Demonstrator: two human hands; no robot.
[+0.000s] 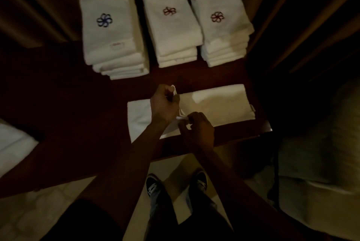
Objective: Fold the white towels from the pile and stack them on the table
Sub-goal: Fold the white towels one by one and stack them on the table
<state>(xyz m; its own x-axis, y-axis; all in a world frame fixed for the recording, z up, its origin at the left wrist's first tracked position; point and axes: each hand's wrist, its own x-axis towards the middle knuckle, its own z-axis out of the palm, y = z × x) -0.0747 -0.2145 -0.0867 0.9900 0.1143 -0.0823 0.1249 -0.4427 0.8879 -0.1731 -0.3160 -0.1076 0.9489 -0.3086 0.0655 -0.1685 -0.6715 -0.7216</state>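
From my feed I see a towel (220,104) lying flat on the near right part of the dark table (78,94). Its long side runs left to right and its near edge sits close to the table's near edge. The left hand (165,102) is over the towel's left half, fingers curled round a bit of white cloth that sticks up past the knuckles. It grips an edge or a corner of the towel, but I cannot tell which. The right hand (196,127) is just near and right of it, at the towel's near edge, thumb and fingers pinching a small fold of the same towel. The two hands are close together, and a strip of cloth runs between them.

Along the far side of the table, three stacks of folded white towels stand side by side. The left stack (109,32) has a blue flower mark on its top towel. The middle stack (171,26) and the right stack (222,24) each show a red-brown one. Narrow dark gaps part the stacks.

At the left edge of the view lies a white cloth (13,143) — too dim for me to say more. Under the table's near edge, two dark shoes (153,184) stand on a pale floor.
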